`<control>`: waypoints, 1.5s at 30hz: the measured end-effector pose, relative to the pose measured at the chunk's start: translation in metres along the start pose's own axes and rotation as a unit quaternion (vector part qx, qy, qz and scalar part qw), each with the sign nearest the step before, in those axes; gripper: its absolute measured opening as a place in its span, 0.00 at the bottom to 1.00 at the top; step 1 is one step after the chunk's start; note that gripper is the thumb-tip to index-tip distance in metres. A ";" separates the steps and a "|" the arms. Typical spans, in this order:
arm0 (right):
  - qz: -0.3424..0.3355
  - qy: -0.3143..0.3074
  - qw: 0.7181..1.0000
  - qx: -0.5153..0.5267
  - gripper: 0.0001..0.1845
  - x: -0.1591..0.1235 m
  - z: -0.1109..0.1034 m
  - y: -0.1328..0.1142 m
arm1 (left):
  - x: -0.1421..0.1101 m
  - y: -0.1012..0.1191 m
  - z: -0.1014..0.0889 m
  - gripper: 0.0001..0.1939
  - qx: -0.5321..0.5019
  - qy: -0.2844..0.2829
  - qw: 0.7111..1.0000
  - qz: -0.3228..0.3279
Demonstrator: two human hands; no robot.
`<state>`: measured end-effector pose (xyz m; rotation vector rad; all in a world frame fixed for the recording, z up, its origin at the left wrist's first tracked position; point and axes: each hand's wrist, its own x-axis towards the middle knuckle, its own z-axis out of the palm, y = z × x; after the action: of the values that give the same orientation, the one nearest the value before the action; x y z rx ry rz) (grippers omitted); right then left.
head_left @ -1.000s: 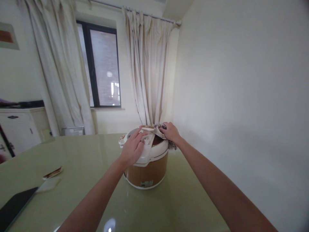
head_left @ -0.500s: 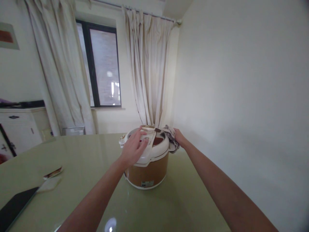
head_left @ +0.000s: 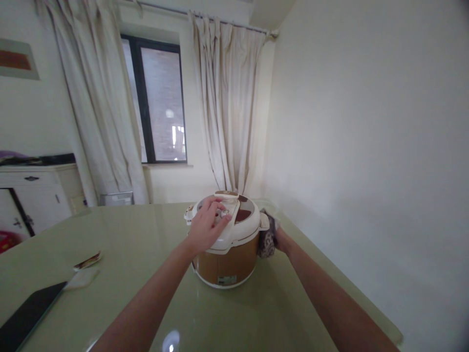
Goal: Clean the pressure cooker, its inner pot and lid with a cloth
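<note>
A white-lidded rice cooker with a brown body stands upright on the green tabletop, its lid closed. My left hand rests on top of the lid with its fingers spread, near the knob and the raised handle. At the cooker's right side, below the white side handle, my right hand holds a patterned cloth against the brown wall. Most of the right hand's fingers are hidden behind the cloth.
At the table's left lie a dark flat board and a small pale-and-brown object. A white wall borders the table's right edge. Behind stand curtains, a window and a white cabinet.
My right hand has moved with the cloth from the top of the lid, over its right rim, down to the cooker's side. My left hand stays on the lid. The view has shifted slightly.
</note>
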<state>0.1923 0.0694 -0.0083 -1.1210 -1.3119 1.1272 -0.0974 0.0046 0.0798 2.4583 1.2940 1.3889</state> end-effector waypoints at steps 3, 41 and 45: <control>-0.021 0.041 0.999 0.030 0.24 -0.013 0.008 0.027 | 0.002 -0.003 0.000 0.13 -0.005 -0.004 1.000 0.021; -0.468 0.242 0.791 -0.311 0.20 -0.132 0.095 0.081 | 0.008 -0.008 0.005 0.16 -0.137 0.051 0.989 -0.035; -0.413 0.261 0.826 -0.281 0.25 -0.126 0.090 0.082 | -0.009 -0.017 0.003 0.22 -0.212 0.149 0.965 -0.047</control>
<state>0.1094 -0.0478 -0.1078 -0.9772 -1.4681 -0.2313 -0.1089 0.0105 0.0648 1.9427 0.9998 1.8356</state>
